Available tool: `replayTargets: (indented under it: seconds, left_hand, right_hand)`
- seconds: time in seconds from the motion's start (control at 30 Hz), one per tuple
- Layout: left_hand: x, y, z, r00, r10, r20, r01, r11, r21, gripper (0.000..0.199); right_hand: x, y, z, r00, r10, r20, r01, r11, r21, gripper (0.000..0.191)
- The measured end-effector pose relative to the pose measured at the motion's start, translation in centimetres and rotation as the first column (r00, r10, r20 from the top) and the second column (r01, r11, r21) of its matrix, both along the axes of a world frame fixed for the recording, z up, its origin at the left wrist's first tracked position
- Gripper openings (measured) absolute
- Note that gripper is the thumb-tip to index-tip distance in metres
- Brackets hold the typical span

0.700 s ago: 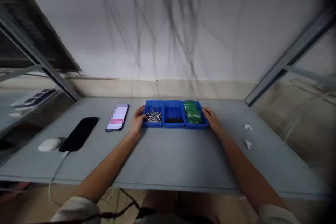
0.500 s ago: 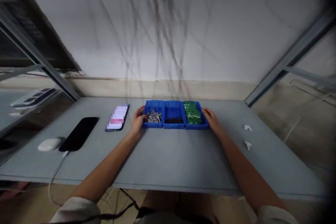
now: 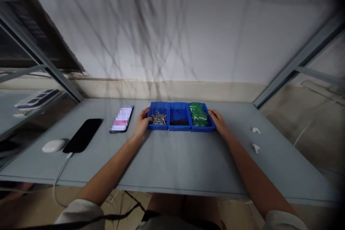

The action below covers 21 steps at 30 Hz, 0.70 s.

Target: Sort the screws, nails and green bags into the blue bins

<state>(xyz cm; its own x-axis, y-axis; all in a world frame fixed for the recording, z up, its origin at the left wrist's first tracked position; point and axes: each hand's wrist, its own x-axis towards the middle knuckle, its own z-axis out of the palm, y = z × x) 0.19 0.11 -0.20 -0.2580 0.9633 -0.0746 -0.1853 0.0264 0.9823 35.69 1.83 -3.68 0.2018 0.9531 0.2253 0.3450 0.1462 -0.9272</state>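
Three blue bins stand side by side near the back of the grey table. Silvery metal pieces (image 3: pixel 159 118) lie in the left bin (image 3: pixel 158 127), small dark pieces (image 3: pixel 179 122) in the middle bin (image 3: pixel 179 128), and green packets (image 3: pixel 198 114) in the right bin (image 3: pixel 203 129). My left hand (image 3: pixel 142 121) grips the outer side of the left bin, thumb at its rim. Against the outer side of the right bin, my right hand (image 3: pixel 217 120) is closed with its fingers along the wall.
Left of the bins lie a lit phone (image 3: pixel 122 119), a black phone (image 3: pixel 83 135) with a white cable (image 3: pixel 59 176), and a white case (image 3: pixel 53 146). Two white earbuds (image 3: pixel 256 130) are at the right. A metal frame and wall stand behind.
The view has shifted slightly. Both hands remain at the outer sides of the bins, and nothing on the table has visibly moved.
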Motion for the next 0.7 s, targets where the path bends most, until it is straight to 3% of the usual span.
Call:
replayTargets:
  seconds: [0.37, 0.7]
  left_hand:
    - [-0.2, -0.2, 0.3, 0.999, -0.02, -0.031, 0.02, 1.0, 0.02, 0.077]
    - [-0.5, 0.3, -0.7, 0.996, -0.045, -0.082, 0.053, 0.995, 0.087, 0.072]
  right_hand:
    - [-0.2, 0.0, 0.0, 1.0, 0.014, 0.022, -0.014, 1.0, -0.011, 0.045]
    - [-0.3, -0.3, 0.6, 0.999, 0.004, 0.034, -0.003, 1.0, -0.026, 0.044]
